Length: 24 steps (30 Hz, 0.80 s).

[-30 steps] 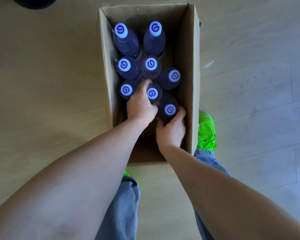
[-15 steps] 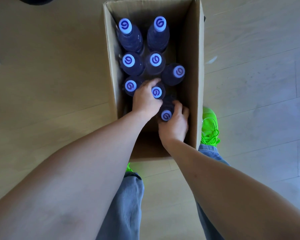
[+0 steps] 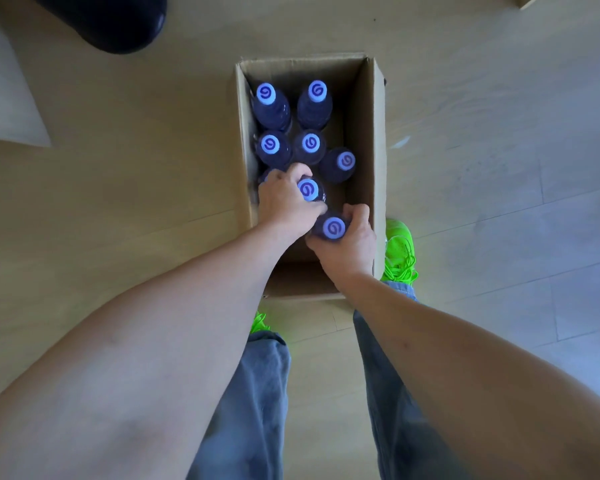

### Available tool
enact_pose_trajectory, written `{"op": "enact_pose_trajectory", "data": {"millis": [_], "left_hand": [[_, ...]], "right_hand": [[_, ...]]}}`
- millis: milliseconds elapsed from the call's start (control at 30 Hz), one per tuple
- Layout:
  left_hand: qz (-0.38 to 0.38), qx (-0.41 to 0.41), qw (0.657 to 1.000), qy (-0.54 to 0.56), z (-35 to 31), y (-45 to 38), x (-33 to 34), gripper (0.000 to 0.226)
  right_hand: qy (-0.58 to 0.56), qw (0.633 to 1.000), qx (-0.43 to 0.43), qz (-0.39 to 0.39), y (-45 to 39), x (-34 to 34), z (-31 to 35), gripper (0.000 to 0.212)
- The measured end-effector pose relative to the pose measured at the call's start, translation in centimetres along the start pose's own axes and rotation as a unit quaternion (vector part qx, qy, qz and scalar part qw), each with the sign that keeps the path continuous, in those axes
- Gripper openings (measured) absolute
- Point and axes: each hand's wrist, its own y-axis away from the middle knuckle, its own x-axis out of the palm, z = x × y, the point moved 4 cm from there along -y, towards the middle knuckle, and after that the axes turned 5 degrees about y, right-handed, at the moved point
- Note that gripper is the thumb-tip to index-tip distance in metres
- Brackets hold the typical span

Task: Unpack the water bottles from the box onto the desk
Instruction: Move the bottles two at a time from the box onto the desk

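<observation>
An open cardboard box (image 3: 369,140) stands on the floor between my feet, holding several upright dark-blue water bottles with pale caps. My left hand (image 3: 283,202) is wrapped around the neck of one bottle (image 3: 308,190) near the box's middle and partly hides another bottle behind it. My right hand (image 3: 349,242) grips the nearest bottle (image 3: 334,227) below its cap, close to the right wall. Other bottles (image 3: 269,98) stand untouched at the far end.
Wooden floor surrounds the box. A dark rounded object (image 3: 111,19) sits at the top left, and a pale flat surface (image 3: 4,98) lies at the left edge. My bright green shoes (image 3: 399,251) stand beside and below the box.
Both hands have closed around bottle necks; the right hand's bottle has come nearer to me. The camera has pulled back, so the box looks smaller and farther.
</observation>
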Motion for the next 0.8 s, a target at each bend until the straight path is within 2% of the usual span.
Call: {"op": "enact_pose_trajectory", "data": {"millis": [167, 267, 367, 500, 567, 667, 800], "left_hand": [[-0.038, 0.023, 0.995, 0.090, -3.8, 2.2, -4.9, 0.041], [-0.056, 0.018, 0.989, 0.132, -7.2, 3.3, -8.1, 0.040], [-0.069, 0.022, 0.984, 0.163, -11.1, 4.1, -11.6, 0.038], [-0.061, 0.027, 0.976, 0.207, -16.5, 5.0, -16.5, 0.021], [-0.063, 0.040, 0.975, 0.208, -19.3, 5.7, -19.1, 0.015], [-0.089, 0.051, 0.968, 0.227, -23.3, 7.4, -22.9, 0.020], [-0.124, 0.063, 0.955, 0.261, -28.5, 10.4, -27.7, 0.020]], "right_hand": [[-0.070, 0.997, 0.038, -0.023, 1.1, -4.0, 3.4, 0.049], [-0.044, 0.999, 0.000, -0.032, 0.9, -7.0, 6.4, 0.038], [-0.067, 0.995, -0.038, -0.067, 0.9, -10.4, 10.5, 0.026], [-0.086, 0.987, -0.081, -0.110, 1.0, -15.8, 16.6, 0.034], [-0.121, 0.985, -0.070, -0.097, 1.1, -18.4, 19.0, 0.027], [-0.156, 0.980, -0.075, -0.093, 1.8, -22.7, 22.9, 0.014], [-0.159, 0.975, -0.107, -0.110, 3.1, -29.2, 28.9, 0.017]]}}
